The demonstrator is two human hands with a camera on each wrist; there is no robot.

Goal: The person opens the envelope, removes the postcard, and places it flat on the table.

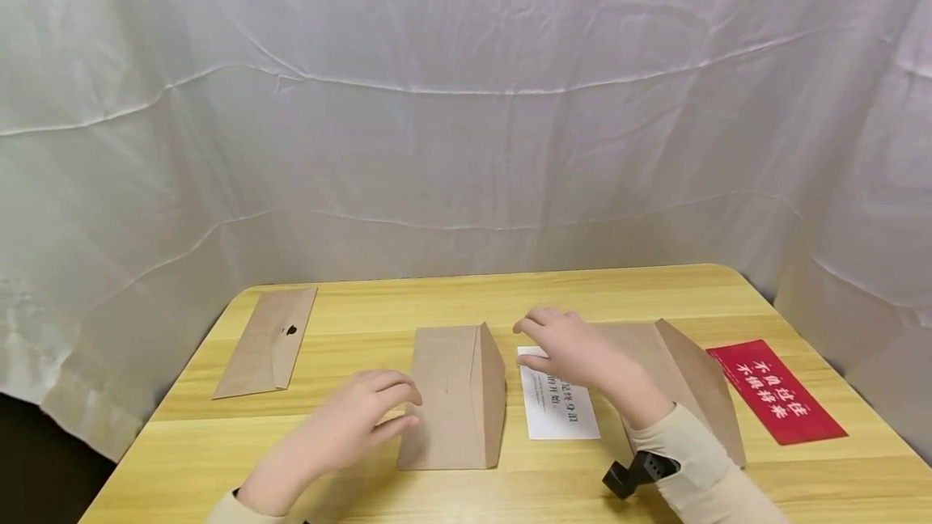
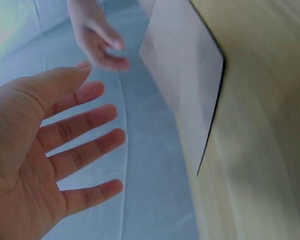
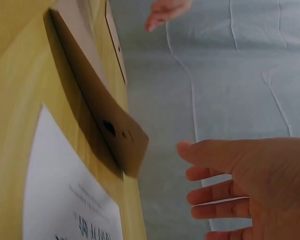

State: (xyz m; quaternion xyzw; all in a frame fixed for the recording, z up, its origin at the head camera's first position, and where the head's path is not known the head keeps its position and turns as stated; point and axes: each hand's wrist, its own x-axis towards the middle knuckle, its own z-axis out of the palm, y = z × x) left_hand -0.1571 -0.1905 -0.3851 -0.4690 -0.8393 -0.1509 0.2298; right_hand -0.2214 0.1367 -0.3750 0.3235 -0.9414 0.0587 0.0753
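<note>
In the head view a brown paper envelope [image 1: 446,399] lies in the middle of the table, its flap [image 1: 493,403] raised on the right side. My left hand [image 1: 357,411] hovers by the envelope's left edge, fingers relaxed, holding nothing; the left wrist view shows its fingers [image 2: 80,132] spread apart. Over the top of a white card [image 1: 557,415] with dark printed characters is my right hand [image 1: 575,350]. It holds nothing, and its fingers [image 3: 222,200] look loosely extended in the right wrist view, clear of the card and the envelope.
A second brown envelope [image 1: 644,350] with a lifted flap lies partly behind my right forearm. Right of it is a red card [image 1: 779,395] with white characters. A closed brown envelope [image 1: 262,346] with a black mark rests at the far left. Pale curtains [image 1: 466,160] hang behind the table.
</note>
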